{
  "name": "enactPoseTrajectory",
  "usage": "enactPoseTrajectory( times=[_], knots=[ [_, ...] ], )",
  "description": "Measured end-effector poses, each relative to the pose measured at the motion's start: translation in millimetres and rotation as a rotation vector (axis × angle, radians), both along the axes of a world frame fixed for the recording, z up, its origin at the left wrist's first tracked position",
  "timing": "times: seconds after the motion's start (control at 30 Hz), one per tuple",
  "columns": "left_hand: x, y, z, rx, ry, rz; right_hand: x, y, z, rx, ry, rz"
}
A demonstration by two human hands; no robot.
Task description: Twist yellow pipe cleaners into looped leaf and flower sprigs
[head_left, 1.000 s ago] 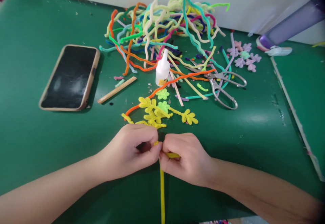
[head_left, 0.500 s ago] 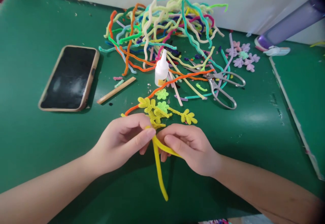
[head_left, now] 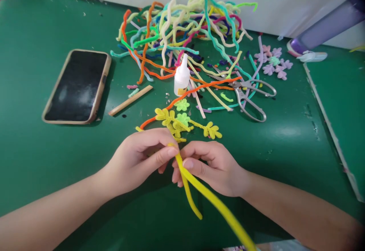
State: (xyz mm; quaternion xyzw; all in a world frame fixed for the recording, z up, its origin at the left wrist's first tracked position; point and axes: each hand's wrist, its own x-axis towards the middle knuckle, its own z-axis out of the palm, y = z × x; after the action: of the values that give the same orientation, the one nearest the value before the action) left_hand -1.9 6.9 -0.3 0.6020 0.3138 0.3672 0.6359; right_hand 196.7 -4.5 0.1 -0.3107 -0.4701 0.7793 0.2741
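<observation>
Between thumb and fingertips, my left hand (head_left: pixel 142 158) pinches the upper end of a yellow pipe cleaner (head_left: pixel 216 201). My right hand (head_left: pixel 215 167) is closed on the same strand just below, its thumb pressed on the place where two lengths split. One length runs long toward the lower right, and a shorter one hangs and curls below. Just beyond my fingers lie leaf-shaped yellow pipe cleaner pieces (head_left: pixel 211 130), partly hidden by my left hand. Two light green pipe cleaner flowers (head_left: pixel 182 105) rest behind them.
A tangled heap of coloured pipe cleaners (head_left: pixel 182 27) lies at the back. Nearer are a white glue bottle (head_left: pixel 181 80), scissors (head_left: pixel 242 91) and a wooden stick (head_left: pixel 131 100). A phone (head_left: pixel 76 87) lies left; pink-purple flowers (head_left: pixel 274 62) and a purple bottle (head_left: pixel 325 27) are right.
The long yellow length has swung out from behind my right hand toward the lower right. The shorter tail has shifted right and curved. Both hands have moved slightly to the right.
</observation>
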Motion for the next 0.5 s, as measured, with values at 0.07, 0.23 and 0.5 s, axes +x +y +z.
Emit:
enactPoseTrajectory(
  times=[0.07, 0.23, 0.5],
  knots=[
    [-0.6, 0.2, -0.9, 0.019, 0.025, -0.004, -0.2, 0.5, 1.0, 0.016, -0.049, 0.007],
    [-2.1, 0.1, -1.1, 0.07, 0.134, 0.005, -0.5, 2.8, 4.2, 0.088, -0.11, 0.011],
    [0.0, -2.4, -0.3, 0.084, 0.17, 0.045, -2.9, 2.7, 4.5, 0.106, -0.148, -0.014]
  ],
)
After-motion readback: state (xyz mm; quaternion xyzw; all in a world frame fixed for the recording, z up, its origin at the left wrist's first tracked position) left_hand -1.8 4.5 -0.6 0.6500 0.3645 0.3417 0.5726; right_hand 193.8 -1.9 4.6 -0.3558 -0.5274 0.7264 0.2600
